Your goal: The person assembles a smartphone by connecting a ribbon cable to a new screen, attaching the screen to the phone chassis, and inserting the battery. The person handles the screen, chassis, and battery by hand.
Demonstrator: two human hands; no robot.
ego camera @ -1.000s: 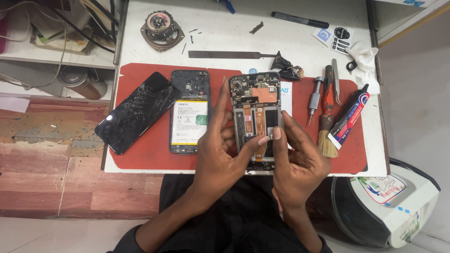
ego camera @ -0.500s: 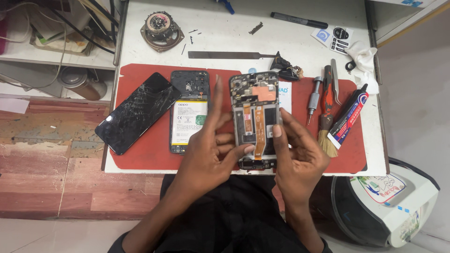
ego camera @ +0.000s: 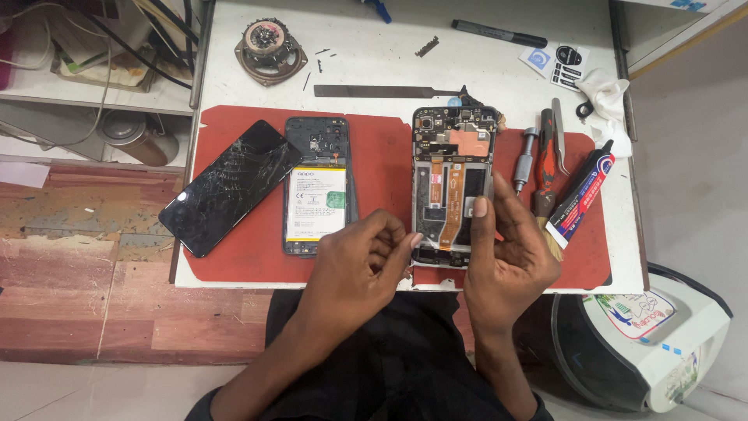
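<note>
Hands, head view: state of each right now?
Left hand: fingers pinched together at the lower edge of the opened phone frame; what they hold cannot be told.
Right hand: partly open, fingertips on the frame's right edge.

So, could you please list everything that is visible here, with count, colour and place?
work mat: 1, red, on the white table
opened phone frame: 1, dark with orange flex strip, mat centre-right, under both hands
phone body with battery: 1, black and white, mat centre-left
cracked screen: 1, black, mat's left edge
small speaker: 1, round, brownish, table top left
metal ruler: 1, grey, above the mat
screwdriver: 1, silver, right of the frame
glue tube: 1, black, red and white, far right
marker pen: 1, black, top
left hand: fingertips pinched at the frame's lower edge
right hand: thumb on the frame's right side
</note>
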